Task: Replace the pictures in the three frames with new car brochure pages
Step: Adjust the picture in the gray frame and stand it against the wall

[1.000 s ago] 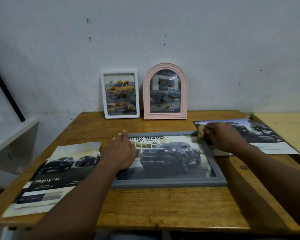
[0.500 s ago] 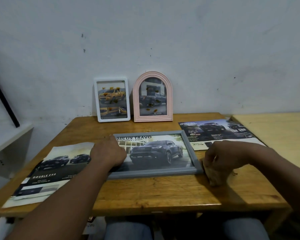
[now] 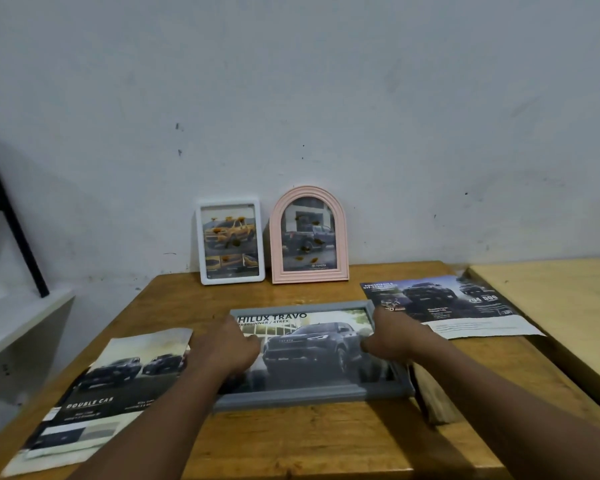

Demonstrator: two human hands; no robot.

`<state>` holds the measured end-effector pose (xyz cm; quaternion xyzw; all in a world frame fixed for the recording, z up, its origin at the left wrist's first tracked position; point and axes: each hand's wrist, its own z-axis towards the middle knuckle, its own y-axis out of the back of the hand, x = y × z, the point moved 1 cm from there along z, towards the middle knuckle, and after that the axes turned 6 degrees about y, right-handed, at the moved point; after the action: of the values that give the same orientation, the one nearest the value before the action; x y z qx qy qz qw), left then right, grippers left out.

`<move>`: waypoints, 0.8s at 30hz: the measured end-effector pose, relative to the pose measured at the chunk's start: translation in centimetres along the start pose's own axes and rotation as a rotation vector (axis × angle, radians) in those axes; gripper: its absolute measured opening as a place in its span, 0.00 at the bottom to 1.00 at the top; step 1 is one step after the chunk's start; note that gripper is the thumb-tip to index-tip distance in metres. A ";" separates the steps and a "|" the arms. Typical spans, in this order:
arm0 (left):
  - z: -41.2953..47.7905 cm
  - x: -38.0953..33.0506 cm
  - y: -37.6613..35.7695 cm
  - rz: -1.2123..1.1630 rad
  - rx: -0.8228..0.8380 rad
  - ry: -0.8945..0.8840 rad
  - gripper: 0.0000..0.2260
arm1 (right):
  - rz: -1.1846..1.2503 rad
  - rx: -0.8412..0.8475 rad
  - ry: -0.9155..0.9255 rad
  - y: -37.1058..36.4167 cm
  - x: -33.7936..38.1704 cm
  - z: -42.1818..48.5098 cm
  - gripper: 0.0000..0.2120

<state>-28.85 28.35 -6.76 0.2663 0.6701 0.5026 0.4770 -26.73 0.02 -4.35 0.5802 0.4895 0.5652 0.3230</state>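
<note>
The brown wooden tabletop carries everything, its far edge against a pale wall. Lying flat at its middle is the grey frame, holding a page headed "HILUX TRAVO" with a dark pickup. A loose brochure page marked "DOUBLE CAB" lies toward the near left corner, and a second brochure page lies by the right edge, just beside the grey frame's far right corner. Both hands rest on the grey frame: the left hand lies over its left side with fingers curled, and the right hand presses on its right side, fingers bent toward the glass; neither visibly grips anything. At the far edge the pink arched frame and the smaller white frame stand upright side by side against the wall, each showing a pickup picture.
</note>
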 end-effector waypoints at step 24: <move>-1.8 -1.3 1.3 -0.676 -0.366 -0.211 0.28 | 0.685 -0.615 0.214 2.0 -2.0 -0.8 0.18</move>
<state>-30.11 26.96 -5.04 -0.0085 0.5665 0.3983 0.7213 -26.82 -2.57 -3.01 0.5243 0.1104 0.8146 0.2223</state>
